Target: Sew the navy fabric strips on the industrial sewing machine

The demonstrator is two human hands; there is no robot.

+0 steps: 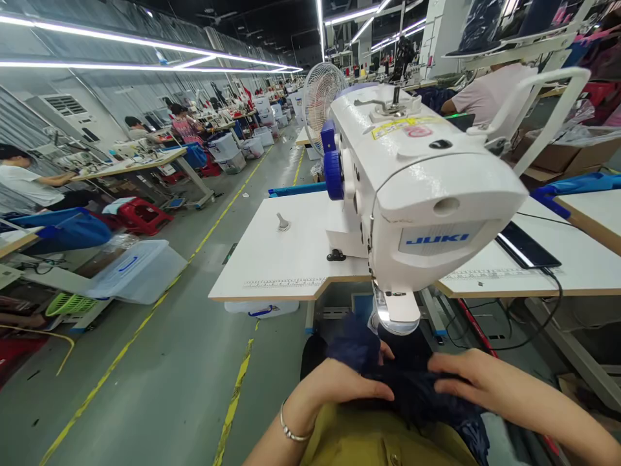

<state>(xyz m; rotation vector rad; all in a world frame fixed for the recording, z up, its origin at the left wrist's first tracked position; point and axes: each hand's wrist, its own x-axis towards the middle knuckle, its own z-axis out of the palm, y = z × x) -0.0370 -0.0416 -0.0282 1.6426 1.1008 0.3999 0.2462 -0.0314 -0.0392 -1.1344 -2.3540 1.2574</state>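
Observation:
A bunched piece of dark navy fabric (405,388) lies across my lap, below the head of a white JUKI sewing machine (436,194). My left hand (347,382), with a silver bangle at its wrist, grips the fabric; the thumb lies on top and some fingers are tucked behind the cloth. From the right, my right hand (463,375) pinches the same fabric, its fingertips slightly blurred. Both hands are just in front of the machine's lower end (398,317), apart from it. Folds hide part of the fabric.
The white machine table (281,239) has a printed ruler along its front edge. A phone (528,244) with a cable lies on its right part. A fan (323,97) stands behind. Plastic bins (130,268) and other people at machines are across the aisle on the left.

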